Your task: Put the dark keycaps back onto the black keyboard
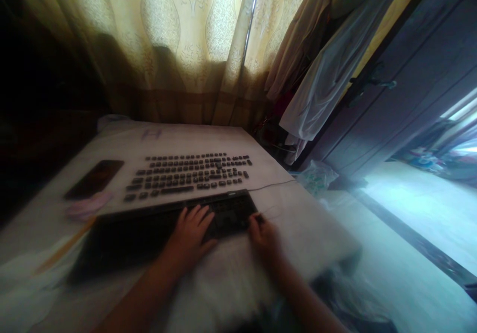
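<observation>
A black keyboard base (130, 236) with its keycaps off lies slantwise across the near part of the table. My left hand (192, 228) rests on its middle, fingers stretched out and lying flat. At its right end my right hand (264, 233) is closed in a pinch, close to the corner. Something small and dark shows at those fingertips, too blurred to name. Beyond the base, loose black keycaps (186, 169) are set out in rows, with the long space bar (177, 190) in the nearest row.
A dark phone (95, 179) lies at the left, beside a pink cloth (89, 206) and an orange-yellow stick (65, 246). A cable (274, 184) runs off the right edge of the white-covered table (305, 213). Curtains (179, 49) hang behind; a door (391, 84) stands at right.
</observation>
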